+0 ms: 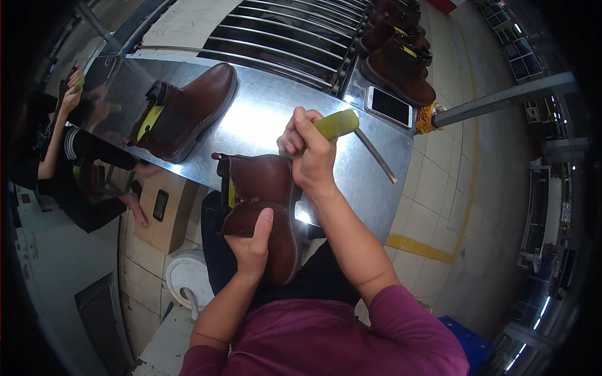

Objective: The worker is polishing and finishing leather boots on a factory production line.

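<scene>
My left hand (253, 241) grips a brown leather boot (263, 207) from underneath, thumb on its upper, holding it over my lap at the edge of the metal bench (269, 119). My right hand (308, 150) is closed around the yellow-green handle of a tool (338, 124) whose thin metal shaft (376, 156) points away to the right. That hand rests against the boot's top opening. A second brown boot (185, 113) with a yellow insert lies on its side on the bench to the upper left.
A white phone (389, 106) lies on the bench's right end beside several more brown boots (401, 62). Metal rollers (282, 31) run behind the bench. Another person (63, 144) sits at left. A white bucket (185, 276) and a cardboard box (163, 210) stand on the floor.
</scene>
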### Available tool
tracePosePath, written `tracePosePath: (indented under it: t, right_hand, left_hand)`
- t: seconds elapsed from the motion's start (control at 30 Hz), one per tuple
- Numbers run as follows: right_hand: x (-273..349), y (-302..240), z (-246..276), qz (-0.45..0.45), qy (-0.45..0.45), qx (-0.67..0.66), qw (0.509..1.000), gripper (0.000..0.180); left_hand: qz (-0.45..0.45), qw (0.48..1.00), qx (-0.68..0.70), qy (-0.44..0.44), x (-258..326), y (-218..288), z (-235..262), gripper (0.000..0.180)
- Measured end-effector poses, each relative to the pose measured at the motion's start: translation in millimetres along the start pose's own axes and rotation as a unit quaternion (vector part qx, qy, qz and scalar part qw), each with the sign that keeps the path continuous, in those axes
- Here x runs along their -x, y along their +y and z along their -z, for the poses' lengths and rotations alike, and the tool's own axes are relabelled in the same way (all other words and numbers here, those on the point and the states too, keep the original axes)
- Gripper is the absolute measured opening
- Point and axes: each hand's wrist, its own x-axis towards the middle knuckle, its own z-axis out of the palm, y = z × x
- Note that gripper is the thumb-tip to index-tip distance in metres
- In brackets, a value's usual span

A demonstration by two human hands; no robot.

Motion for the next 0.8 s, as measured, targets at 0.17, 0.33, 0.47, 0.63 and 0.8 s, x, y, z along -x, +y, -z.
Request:
tracePosePath:
  t: [0.17, 0.33, 0.47, 0.63, 0.8]
  right_hand:
    - [3.0, 5.4, -7.9, 0.016, 0.003, -0.011, 1.000, 0.028]
    - [-20.3, 1.2, -8.6, -0.081, 0.013, 0.017, 0.997, 0.025]
    - [-8.3, -10.8, 4.9, -0.110, -0.037, -0.066, 0.991, 0.028]
    - [27.9, -44.0, 39.2, 0.016, 0.005, 0.038, 0.999, 0.045]
    - [37.0, -35.5, 36.8, -0.010, 0.035, 0.022, 0.999, 0.044]
  left_hand:
    - [0.032, 0.998, 0.038, 0.035, -2.1, -3.9, 6.0, 0.022]
    - [0.038, 0.998, 0.039, 0.023, -5.1, -4.3, 9.1, 0.023]
    - [0.020, 0.998, 0.066, -0.009, 0.0, -12.9, 30.4, 0.027]
    - [-0.025, 0.977, -0.148, -0.149, 17.2, -26.8, 103.6, 0.062]
    - [-0.061, 0.950, -0.250, -0.174, 12.2, -39.9, 131.0, 0.077]
